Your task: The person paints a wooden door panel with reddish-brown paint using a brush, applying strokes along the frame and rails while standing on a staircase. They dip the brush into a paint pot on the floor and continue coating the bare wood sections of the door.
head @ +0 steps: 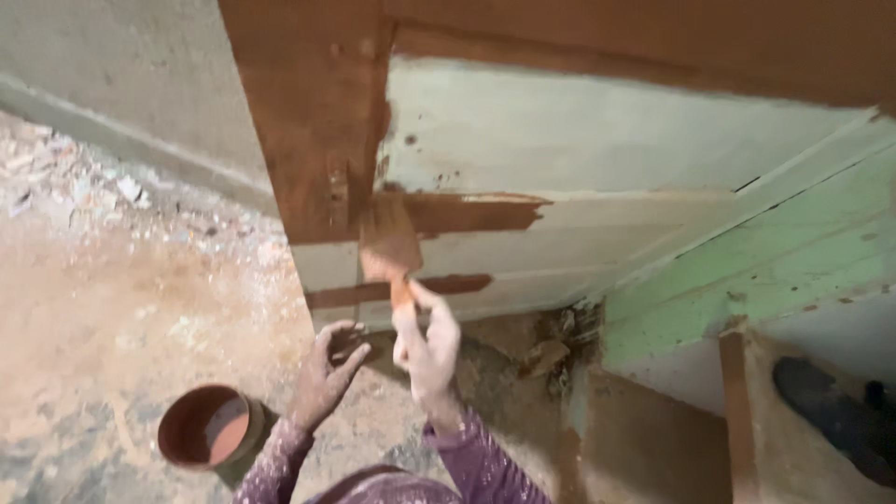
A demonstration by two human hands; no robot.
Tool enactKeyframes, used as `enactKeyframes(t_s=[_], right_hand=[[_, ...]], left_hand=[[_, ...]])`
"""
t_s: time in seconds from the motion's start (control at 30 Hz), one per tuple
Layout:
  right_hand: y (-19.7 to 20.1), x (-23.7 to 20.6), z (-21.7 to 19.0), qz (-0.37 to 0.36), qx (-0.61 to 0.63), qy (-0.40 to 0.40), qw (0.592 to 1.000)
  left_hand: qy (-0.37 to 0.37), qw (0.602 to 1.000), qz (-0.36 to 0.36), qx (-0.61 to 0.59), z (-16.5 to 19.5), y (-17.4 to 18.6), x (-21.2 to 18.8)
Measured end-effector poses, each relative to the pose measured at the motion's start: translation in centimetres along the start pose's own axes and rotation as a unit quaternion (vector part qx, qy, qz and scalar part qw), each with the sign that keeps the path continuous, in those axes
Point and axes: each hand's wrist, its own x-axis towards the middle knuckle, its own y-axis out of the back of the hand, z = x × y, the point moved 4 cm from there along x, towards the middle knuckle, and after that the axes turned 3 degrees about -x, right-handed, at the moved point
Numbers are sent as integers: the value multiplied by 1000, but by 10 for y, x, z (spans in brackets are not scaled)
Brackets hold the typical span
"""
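Person crouches low at the base of a wooden door (560,140), pale primer showing across the panels, reddish-brown paint already covering the stile and top rail.

Right hand (427,350) is closed around the handle of a flat paintbrush (390,245); bristles loaded brown and pressed against the lower panel, just beside the painted stile. A fresh brown band runs right from the bristles, and a second, thinner streak sits on the moulding below.

Left hand (329,373) holds nothing: fingers loosely curled, half open, hovering just beside the brush hand near the bottom edge of the door.

Round paint pot (205,427) stands on the dusty floor (112,308) to the left, brown paint inside, near the left sleeve. Rubble lies along the grey wall (112,84). Green frame (775,271) to the right is unpainted.

To do this stroke well, in my judgement: keep the bristles flat and draw along the grain of the panel, working out from the wet edge at the stile so no lap mark forms. Lighten pressure at the moulding groove, where paint would pool. Keep clear of the green frame and the floor grit.
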Motion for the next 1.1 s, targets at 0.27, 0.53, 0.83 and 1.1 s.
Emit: enactKeyframes(t_s=[0.27, 0.53, 0.83, 1.1], right_hand=[[2, 1, 3, 9, -21, 16, 1000], [1, -8, 19, -4, 8, -55, 998], [56, 32, -4, 44, 44, 40, 997], [59, 28, 10, 44, 24, 33, 998]], left_hand=[[0, 1000, -11, -5, 4, -3, 2], [3, 998, -49, -45, 5, -8, 2], [-19, 999, -45, 13, 20, -16, 9], [5, 997, -71, 20, 28, -24, 15]])
